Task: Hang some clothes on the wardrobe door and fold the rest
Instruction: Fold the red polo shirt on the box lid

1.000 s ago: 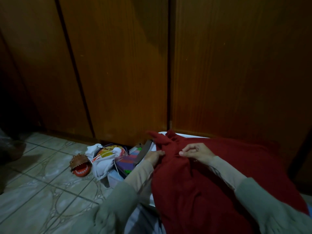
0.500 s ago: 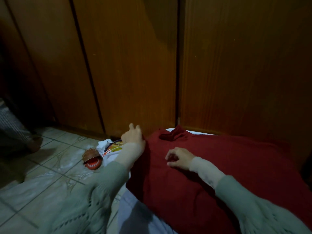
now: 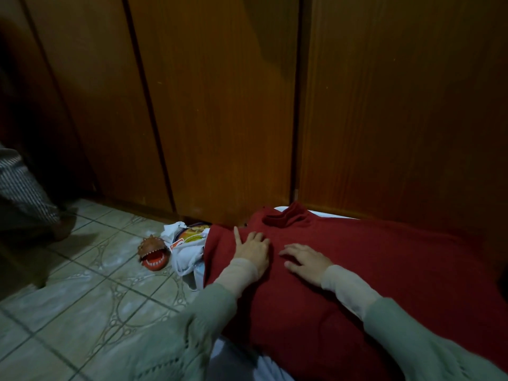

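Observation:
A dark red sweater point(image 3: 384, 270) lies spread flat on a pale surface in front of me, its collar point(image 3: 286, 218) pointing toward the wooden wardrobe doors point(image 3: 225, 105). My left hand point(image 3: 251, 250) lies flat on the sweater near its left shoulder, fingers straight and spread. My right hand point(image 3: 306, 261) rests palm down on the chest area just right of it, fingers stretched toward the left. Neither hand grips the cloth. Both arms wear grey-green knit sleeves over pale cuffs.
On the tiled floor point(image 3: 82, 298) to the left lie a red toy monster head with teeth point(image 3: 152, 254) and a white bag with colourful packaging point(image 3: 187, 248). A striped cloth point(image 3: 22, 188) hangs at the far left. The wardrobe doors stand shut close behind.
Both hands let go of the sweater's bunched collar. The sweater now lies spread flat. My left hand came back from the left edge and both palms now rest on it.

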Demonstrator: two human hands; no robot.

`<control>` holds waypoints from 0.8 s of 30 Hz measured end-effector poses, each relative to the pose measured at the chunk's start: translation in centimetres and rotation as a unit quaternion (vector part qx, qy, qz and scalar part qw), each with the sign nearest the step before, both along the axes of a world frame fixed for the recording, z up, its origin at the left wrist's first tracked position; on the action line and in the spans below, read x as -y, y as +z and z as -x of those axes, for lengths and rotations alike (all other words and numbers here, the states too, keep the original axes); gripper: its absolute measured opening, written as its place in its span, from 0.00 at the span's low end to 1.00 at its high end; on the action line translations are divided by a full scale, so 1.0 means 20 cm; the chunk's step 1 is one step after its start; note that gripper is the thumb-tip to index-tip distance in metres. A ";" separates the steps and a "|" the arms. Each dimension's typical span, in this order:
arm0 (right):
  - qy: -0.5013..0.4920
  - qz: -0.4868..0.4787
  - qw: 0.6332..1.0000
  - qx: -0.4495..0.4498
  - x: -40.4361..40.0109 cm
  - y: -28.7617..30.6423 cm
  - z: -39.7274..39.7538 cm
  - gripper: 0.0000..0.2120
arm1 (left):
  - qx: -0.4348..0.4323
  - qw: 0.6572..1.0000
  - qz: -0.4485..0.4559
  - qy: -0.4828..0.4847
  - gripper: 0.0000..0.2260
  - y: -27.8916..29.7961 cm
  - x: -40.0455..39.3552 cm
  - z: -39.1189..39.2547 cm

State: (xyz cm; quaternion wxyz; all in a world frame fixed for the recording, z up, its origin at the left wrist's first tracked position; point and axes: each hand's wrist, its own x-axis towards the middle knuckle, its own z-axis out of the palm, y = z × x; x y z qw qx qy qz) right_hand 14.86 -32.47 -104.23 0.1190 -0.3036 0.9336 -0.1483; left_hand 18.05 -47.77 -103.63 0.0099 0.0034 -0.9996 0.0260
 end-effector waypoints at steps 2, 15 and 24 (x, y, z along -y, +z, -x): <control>-0.043 0.014 0.999 -0.021 -0.06 0.00 0.04 0.18 | -0.003 1.000 0.002 -0.017 0.20 0.01 -0.04 0.03; -0.103 -0.022 0.989 -0.100 -0.01 0.00 0.37 0.09 | 0.057 0.996 -0.041 -0.047 0.26 0.05 -0.03 0.46; -0.111 -0.097 0.987 -0.060 0.03 -0.01 0.55 0.34 | 0.159 0.977 -0.140 0.003 0.53 0.01 0.10 0.65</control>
